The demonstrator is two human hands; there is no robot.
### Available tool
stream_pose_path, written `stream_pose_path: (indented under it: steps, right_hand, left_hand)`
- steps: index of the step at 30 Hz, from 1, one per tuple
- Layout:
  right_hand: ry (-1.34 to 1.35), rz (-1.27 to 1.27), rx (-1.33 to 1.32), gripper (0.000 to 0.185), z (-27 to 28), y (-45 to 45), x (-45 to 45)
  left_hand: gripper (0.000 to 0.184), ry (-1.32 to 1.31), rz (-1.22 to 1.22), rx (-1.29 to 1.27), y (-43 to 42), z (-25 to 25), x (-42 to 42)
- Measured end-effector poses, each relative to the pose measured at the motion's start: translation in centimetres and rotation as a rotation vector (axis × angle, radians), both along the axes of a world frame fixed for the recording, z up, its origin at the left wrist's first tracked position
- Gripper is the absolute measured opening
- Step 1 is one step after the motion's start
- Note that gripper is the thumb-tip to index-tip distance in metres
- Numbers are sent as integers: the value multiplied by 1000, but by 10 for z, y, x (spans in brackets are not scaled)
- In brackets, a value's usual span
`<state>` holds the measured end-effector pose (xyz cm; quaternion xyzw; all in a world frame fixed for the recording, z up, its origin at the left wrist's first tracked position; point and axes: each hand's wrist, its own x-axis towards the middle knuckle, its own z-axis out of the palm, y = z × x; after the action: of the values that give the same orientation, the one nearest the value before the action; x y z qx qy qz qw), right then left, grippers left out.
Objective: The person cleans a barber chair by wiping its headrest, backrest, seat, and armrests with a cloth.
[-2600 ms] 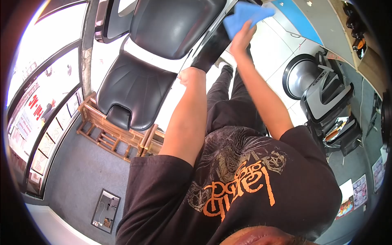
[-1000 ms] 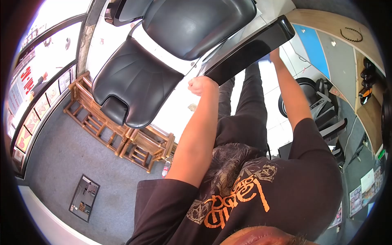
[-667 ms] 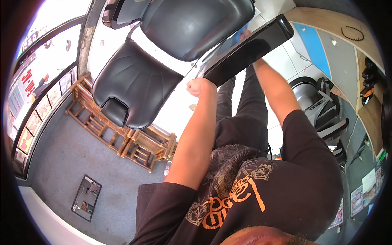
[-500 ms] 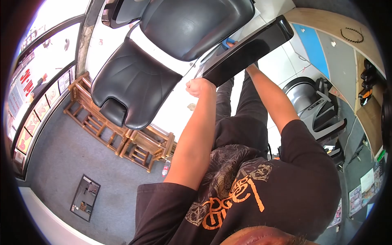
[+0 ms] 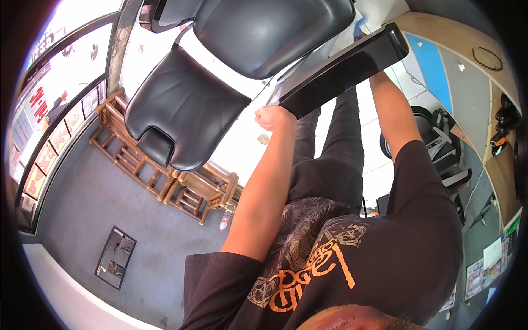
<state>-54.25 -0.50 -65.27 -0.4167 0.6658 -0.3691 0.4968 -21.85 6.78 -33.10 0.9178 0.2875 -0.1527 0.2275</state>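
A black padded barber-style chair (image 5: 275, 36) fills the upper middle, with a glossy black armrest (image 5: 352, 71) along its right side. My left hand (image 5: 275, 117) is closed in a fist at the armrest's near end; whatever its fingers hold, if anything, is hidden. Beyond the armrest, my right hand (image 5: 359, 35) is closed on a blue cloth (image 5: 360, 23). The armrest hides part of that forearm, and only a bit of the hand shows. Left of the armrest lies the chair's black leather pad (image 5: 187, 110) with a notched end.
A bamboo bench (image 5: 137, 159) stands at the left beside windows. To my right are a second chair (image 5: 440, 143) and a cabinet with a blue panel (image 5: 432, 69). A bottle (image 5: 225, 219) stands near the bench, and a framed mirror (image 5: 115, 257) is at lower left.
My right hand has moved forward and to the right with the blue cloth, along the far side of the armrest. The left fist stays at the armrest's near end. The view has shifted slightly.
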Motion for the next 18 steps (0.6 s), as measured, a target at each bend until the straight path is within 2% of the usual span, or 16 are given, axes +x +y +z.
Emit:
stream_pose_path:
  steps: [2,4,7,11,13,17,18]
  right_hand:
    - [73,48,-36,42,-4,11,42]
    - [129,73,-61,42,-13,41,83]
    - [16,39,27,42,18,83,116]
    - [-413,-139,402,43,121,115,129]
    - [-639,-256,574,43,164,115,130]
    - [-1016,-386,693,45,210,110,121]
    - [-1141,-444,699,41,219,105,114]
  left_hand:
    - [48,-19,-12,16,5,-10,4]
    - [49,-33,-24,31,0,1,-1]
    - [49,-9,-73,25,3,-4,0]
    - [49,1,-42,-85,2,2,-3]
    - [49,33,-43,-41,-1,6,-3]
    - [50,66,-86,99,-1,3,2]
    - [51,69,-124,175,-2,2,1]
